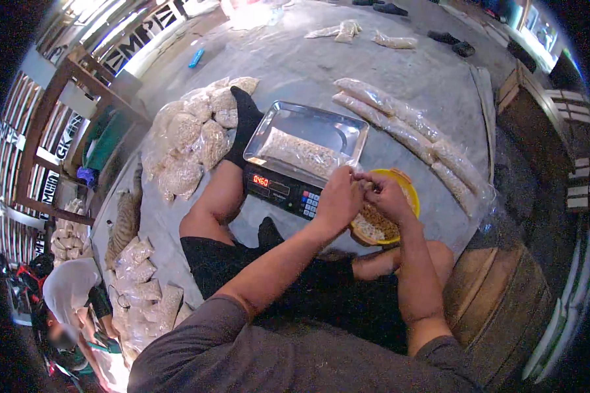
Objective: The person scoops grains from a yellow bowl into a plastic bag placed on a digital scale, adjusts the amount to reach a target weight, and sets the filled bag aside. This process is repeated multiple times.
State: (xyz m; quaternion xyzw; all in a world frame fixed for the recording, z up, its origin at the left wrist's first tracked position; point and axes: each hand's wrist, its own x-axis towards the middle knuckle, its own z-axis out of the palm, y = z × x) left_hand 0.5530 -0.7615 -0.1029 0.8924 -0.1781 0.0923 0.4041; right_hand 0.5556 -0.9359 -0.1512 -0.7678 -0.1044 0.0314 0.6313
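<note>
I have both hands up together over the near right corner of the scale [288, 187]. My left hand [337, 200] is curled, its fingers pinched on the open mouth of the clear bag [301, 154] that lies on the scale's steel tray [321, 124]. My right hand [387, 196] is bunched just beside it, fingertips drawn together, and looks to hold a pinch of the filling or the same bag edge — I cannot tell which. Both hover above the yellow bowl [408, 190] of pale grain that sits on the floor [295, 65] to the right of the scale.

The bag looks soft and slack: thin slippery film with loose filling that will shift and sag if I lift it from 1 end. I judge it moderately heavy for its size. It is best taken at the gathered neck with 1 hand and supported under the belly with the other, mouth kept up so nothing spills.

To the left lies a heap of filled bags [190, 141]; to the far right, a row of long filled bags [413, 134]. More packed bags [141, 288] sit near left — another person [69, 295] works beyond them.
</note>
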